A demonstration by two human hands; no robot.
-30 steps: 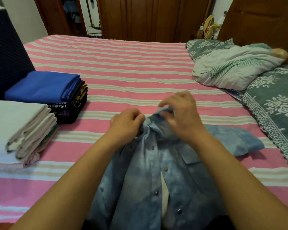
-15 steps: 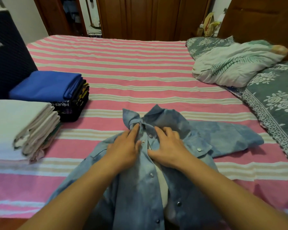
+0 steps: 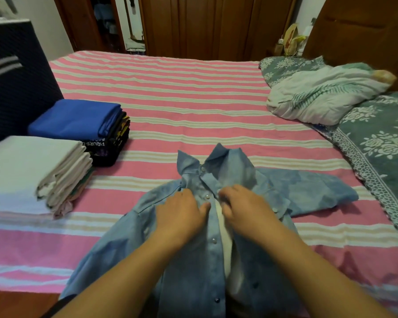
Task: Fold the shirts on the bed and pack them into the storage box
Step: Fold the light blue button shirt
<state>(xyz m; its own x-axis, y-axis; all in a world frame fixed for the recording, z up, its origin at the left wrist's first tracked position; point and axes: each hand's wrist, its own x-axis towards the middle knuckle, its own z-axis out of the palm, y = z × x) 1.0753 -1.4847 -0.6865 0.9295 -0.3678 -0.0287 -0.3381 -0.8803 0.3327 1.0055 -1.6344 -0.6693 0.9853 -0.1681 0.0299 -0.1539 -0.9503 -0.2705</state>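
Observation:
A blue denim shirt (image 3: 308, 191) lies face up on the striped bed (image 3: 170, 92), collar away from me and its front partly unbuttoned over a white lining. One sleeve stretches out to the right. My left hand (image 3: 182, 214) rests on the left front panel just below the collar, thumb by the placket. My right hand (image 3: 246, 207) has its fingers curled at the edge of the right placket and pinches the fabric. The dark storage box (image 3: 16, 76) stands at the left edge of the bed.
Two piles of folded shirts sit left of me: a blue-topped dark pile (image 3: 76, 118) and a white-topped pile (image 3: 28, 171). A crumpled quilt (image 3: 319, 95) and floral pillows (image 3: 381, 143) fill the right side. Wooden wardrobes stand behind the bed.
My hands let go of the raised collar and slid down the shirt front toward me. The collar now lies on the bed, and my right hand's fingers have curled onto the placket.

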